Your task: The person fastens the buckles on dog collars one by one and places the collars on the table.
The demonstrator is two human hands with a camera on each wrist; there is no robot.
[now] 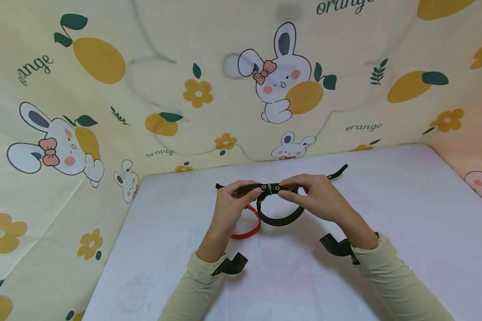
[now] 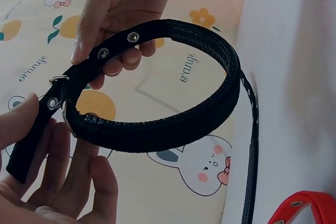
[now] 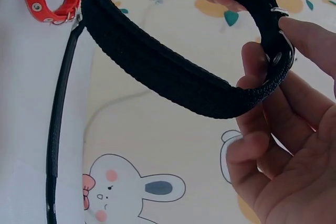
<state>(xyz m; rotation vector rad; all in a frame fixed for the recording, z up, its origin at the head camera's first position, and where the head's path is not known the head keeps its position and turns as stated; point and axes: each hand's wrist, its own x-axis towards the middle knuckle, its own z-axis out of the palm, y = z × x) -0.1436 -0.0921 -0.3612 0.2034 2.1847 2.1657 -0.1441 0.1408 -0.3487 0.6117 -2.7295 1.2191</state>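
Both hands hold a black pet collar (image 1: 280, 221) up, its strap bent into a closed loop with metal eyelets and a silvery buckle. The left hand (image 1: 230, 203) pinches the strap's loose end between thumb and fingers, beside the buckle. On the other side of the buckle, the right hand (image 1: 323, 196) pinches the collar with its thumb on top. In the left wrist view, the collar's loop (image 2: 173, 127) hangs out from the fingers, and the buckle (image 2: 64, 111) shows between the two hands. The right wrist view shows the collar's wide padded band (image 3: 157, 72).
A red collar (image 1: 247, 234) with eyelets lies on the white table (image 1: 176, 276), partly behind the left hand. A second, thin black strap (image 1: 338, 172) lies across the table behind both hands. Patterned cloth (image 1: 209, 40) hangs at the table's back and left.
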